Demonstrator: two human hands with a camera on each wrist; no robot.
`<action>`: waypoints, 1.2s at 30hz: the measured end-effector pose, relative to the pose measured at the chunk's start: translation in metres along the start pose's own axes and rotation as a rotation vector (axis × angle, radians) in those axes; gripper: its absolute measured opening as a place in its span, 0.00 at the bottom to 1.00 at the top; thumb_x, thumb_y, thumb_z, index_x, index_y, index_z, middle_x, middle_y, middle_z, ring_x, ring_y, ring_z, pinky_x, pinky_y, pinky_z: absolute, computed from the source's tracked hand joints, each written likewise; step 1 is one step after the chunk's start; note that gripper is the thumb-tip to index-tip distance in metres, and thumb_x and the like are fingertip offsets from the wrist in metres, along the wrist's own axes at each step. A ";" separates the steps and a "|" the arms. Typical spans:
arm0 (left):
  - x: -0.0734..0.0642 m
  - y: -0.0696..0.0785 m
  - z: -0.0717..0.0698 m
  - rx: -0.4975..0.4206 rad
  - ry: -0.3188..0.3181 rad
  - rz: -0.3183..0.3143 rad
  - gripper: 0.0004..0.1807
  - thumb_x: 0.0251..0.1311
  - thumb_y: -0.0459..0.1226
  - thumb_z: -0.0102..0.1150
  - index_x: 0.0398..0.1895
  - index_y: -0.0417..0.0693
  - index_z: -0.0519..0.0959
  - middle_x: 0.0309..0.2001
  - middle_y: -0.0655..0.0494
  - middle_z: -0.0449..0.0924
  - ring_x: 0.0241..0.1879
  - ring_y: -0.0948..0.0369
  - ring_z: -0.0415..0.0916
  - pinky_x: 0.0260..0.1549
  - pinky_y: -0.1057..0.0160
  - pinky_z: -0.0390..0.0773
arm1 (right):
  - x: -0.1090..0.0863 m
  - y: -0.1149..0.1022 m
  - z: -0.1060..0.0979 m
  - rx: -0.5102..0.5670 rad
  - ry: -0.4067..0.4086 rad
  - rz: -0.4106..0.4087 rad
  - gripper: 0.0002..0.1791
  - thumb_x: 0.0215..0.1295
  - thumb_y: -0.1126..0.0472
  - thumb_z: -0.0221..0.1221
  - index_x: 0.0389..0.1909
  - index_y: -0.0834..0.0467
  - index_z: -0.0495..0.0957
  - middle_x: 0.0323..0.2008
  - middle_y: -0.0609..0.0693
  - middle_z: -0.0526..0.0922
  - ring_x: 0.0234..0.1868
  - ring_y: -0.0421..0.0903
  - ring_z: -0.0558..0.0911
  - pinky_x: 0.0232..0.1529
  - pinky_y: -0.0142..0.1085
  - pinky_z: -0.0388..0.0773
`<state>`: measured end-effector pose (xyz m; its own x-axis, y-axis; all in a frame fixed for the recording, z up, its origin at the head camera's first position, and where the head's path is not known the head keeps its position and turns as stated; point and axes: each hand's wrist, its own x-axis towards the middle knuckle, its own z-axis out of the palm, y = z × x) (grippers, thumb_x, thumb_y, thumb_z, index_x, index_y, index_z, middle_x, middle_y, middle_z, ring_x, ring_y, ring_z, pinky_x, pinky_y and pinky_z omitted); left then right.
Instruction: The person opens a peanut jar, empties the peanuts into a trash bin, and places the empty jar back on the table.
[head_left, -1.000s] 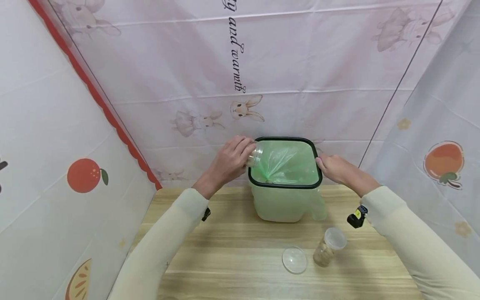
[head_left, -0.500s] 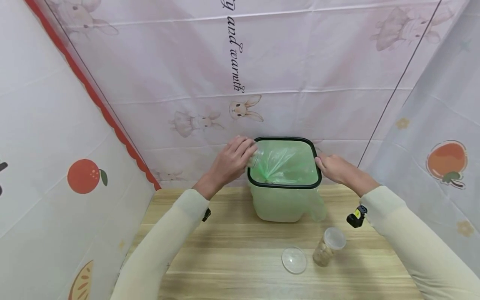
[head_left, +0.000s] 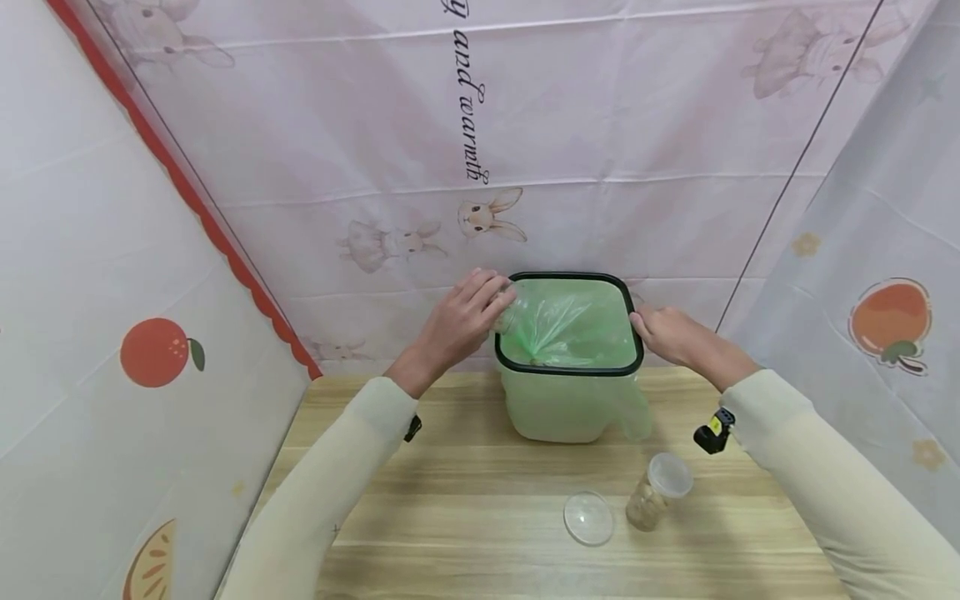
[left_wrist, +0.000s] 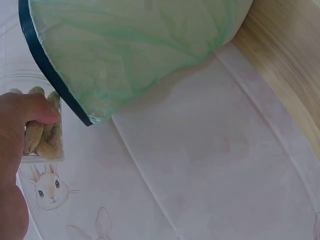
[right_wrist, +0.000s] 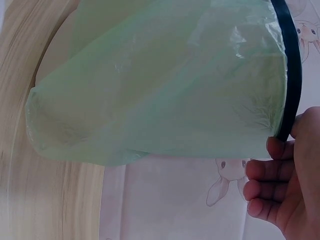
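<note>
A small trash can (head_left: 564, 421) lined with a thin green bag (head_left: 577, 321) stands against the back cloth, a black ring (head_left: 570, 372) round its mouth. At its left rim my left hand (head_left: 467, 312) grips a clear jar (head_left: 513, 308), tipped with its mouth over the bag. Peanuts (left_wrist: 44, 135) show inside the jar in the left wrist view. My right hand (head_left: 670, 335) holds the can's right rim, thumb and index finger at the ring; the other fingers curl loosely below it in the right wrist view.
A second clear jar (head_left: 648, 505) with a lid on and pale contents stands on the wooden table (head_left: 450, 517) at front right. Beside it lies a loose clear round lid (head_left: 588, 518). Printed cloth walls (head_left: 390, 317) close in the back and both sides.
Both hands stay where they were, the jar still tipped at the left rim. The view shifts very slightly; nothing else visibly moves.
</note>
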<state>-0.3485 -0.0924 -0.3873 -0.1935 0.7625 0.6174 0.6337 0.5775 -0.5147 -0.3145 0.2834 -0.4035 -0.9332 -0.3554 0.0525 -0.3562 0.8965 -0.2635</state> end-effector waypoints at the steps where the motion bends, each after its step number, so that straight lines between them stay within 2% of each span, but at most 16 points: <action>1: 0.000 0.000 0.000 0.008 0.003 0.006 0.17 0.76 0.30 0.52 0.62 0.47 0.81 0.61 0.49 0.83 0.63 0.52 0.78 0.73 0.53 0.72 | 0.000 0.000 0.000 0.001 -0.001 0.000 0.26 0.85 0.55 0.36 0.57 0.72 0.74 0.53 0.75 0.83 0.60 0.73 0.80 0.60 0.64 0.76; 6: 0.000 0.001 0.001 0.018 0.034 0.044 0.17 0.75 0.28 0.52 0.62 0.46 0.80 0.61 0.48 0.83 0.63 0.52 0.78 0.73 0.53 0.71 | 0.000 0.000 0.001 0.009 -0.001 0.001 0.26 0.85 0.55 0.36 0.58 0.72 0.74 0.53 0.75 0.83 0.61 0.73 0.80 0.61 0.64 0.76; 11: 0.000 0.001 0.002 -0.029 0.054 0.041 0.17 0.75 0.29 0.53 0.62 0.46 0.79 0.61 0.47 0.83 0.64 0.51 0.78 0.74 0.53 0.70 | 0.000 0.001 0.002 0.007 0.008 -0.005 0.25 0.85 0.55 0.35 0.54 0.70 0.74 0.51 0.75 0.84 0.59 0.73 0.81 0.59 0.64 0.77; 16: -0.001 0.001 0.003 -0.066 0.047 0.028 0.17 0.74 0.31 0.56 0.62 0.46 0.79 0.62 0.47 0.82 0.65 0.51 0.77 0.75 0.53 0.69 | -0.001 0.001 0.002 0.003 0.016 -0.007 0.24 0.85 0.56 0.36 0.52 0.70 0.75 0.50 0.74 0.84 0.58 0.72 0.81 0.58 0.64 0.77; 24: -0.003 0.001 0.000 -0.025 0.017 0.050 0.18 0.75 0.28 0.53 0.63 0.47 0.79 0.63 0.47 0.81 0.66 0.51 0.76 0.75 0.53 0.69 | -0.002 -0.001 0.001 0.005 -0.002 -0.006 0.25 0.85 0.56 0.36 0.57 0.70 0.74 0.51 0.73 0.84 0.60 0.72 0.80 0.60 0.64 0.77; 30: -0.002 0.001 -0.001 -0.058 0.009 0.013 0.21 0.72 0.29 0.58 0.66 0.47 0.79 0.65 0.47 0.80 0.67 0.51 0.76 0.75 0.53 0.68 | 0.000 0.000 0.000 -0.005 0.010 -0.006 0.25 0.85 0.55 0.36 0.55 0.70 0.75 0.50 0.71 0.85 0.59 0.71 0.81 0.59 0.63 0.77; 34: -0.001 0.001 -0.002 -0.054 -0.034 -0.019 0.25 0.71 0.31 0.60 0.70 0.48 0.76 0.68 0.48 0.78 0.69 0.51 0.75 0.76 0.54 0.67 | 0.000 -0.001 -0.001 -0.008 0.006 -0.014 0.24 0.85 0.56 0.36 0.56 0.70 0.75 0.50 0.71 0.85 0.60 0.72 0.81 0.59 0.64 0.77; 36: -0.001 0.001 -0.003 -0.085 -0.058 -0.037 0.28 0.69 0.32 0.62 0.72 0.48 0.74 0.69 0.48 0.77 0.70 0.51 0.74 0.77 0.54 0.66 | -0.001 -0.001 -0.002 -0.006 0.004 -0.012 0.24 0.85 0.56 0.36 0.55 0.70 0.75 0.50 0.71 0.85 0.59 0.72 0.81 0.59 0.64 0.77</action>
<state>-0.3455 -0.0933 -0.3872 -0.2595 0.7579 0.5985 0.6857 0.5810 -0.4385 -0.3132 0.2831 -0.4014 -0.9289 -0.3655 0.0593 -0.3681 0.8937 -0.2566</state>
